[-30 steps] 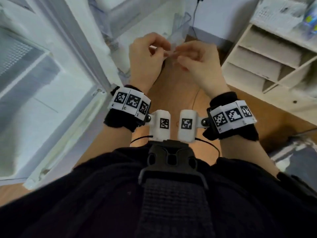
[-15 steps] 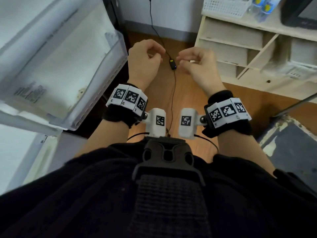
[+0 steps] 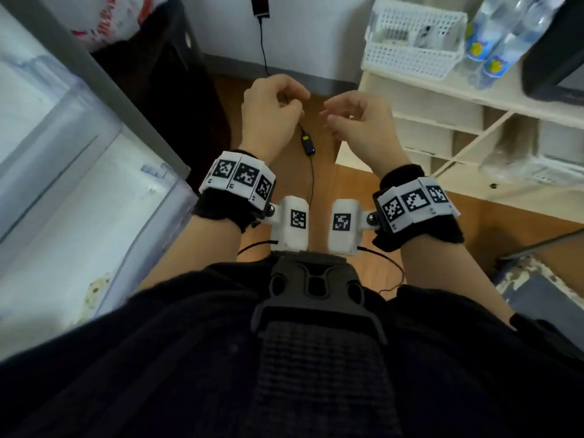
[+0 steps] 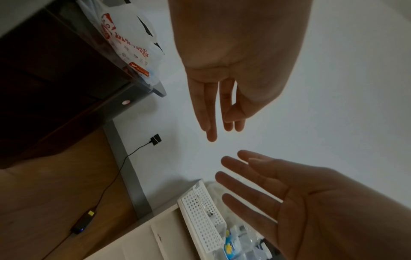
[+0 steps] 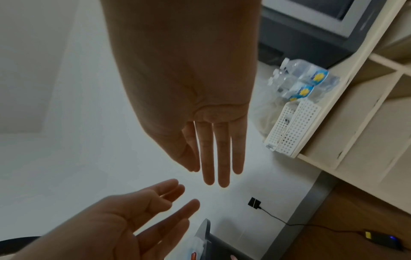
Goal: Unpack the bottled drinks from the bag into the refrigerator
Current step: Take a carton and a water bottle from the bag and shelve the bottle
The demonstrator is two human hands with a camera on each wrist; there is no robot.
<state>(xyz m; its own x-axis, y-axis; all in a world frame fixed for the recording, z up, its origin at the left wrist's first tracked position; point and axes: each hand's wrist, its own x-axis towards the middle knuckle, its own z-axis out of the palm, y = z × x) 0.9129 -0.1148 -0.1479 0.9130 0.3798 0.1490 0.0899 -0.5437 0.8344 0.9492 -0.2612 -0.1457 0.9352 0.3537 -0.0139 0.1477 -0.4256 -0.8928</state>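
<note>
Several clear water bottles (image 3: 493, 36) with blue and yellow labels lie on top of the cream shelf unit (image 3: 442, 99) at the far right; clear plastic lies around the bottles (image 5: 304, 79). The open white refrigerator (image 3: 63, 172) fills the left. A white plastic bag with red print (image 4: 126, 40) sits on a dark cabinet at the back left. My left hand (image 3: 284, 102) and right hand (image 3: 338, 118) hover side by side at chest height over the floor, fingers relaxed, holding nothing. The wrist views show the left hand (image 4: 213, 119) and right hand (image 5: 213, 167) with straight fingers.
A white perforated basket (image 3: 410, 42) stands beside the bottles on the shelf top. A black cable with a small dongle (image 3: 308, 145) runs from a wall plug across the wooden floor between my hands. A dark appliance (image 3: 559, 49) sits at the far right.
A second ago both hands pinched a piece of thin clear plastic together. Now they are apart and hold nothing. The view has swung from the refrigerator toward the shelf.
</note>
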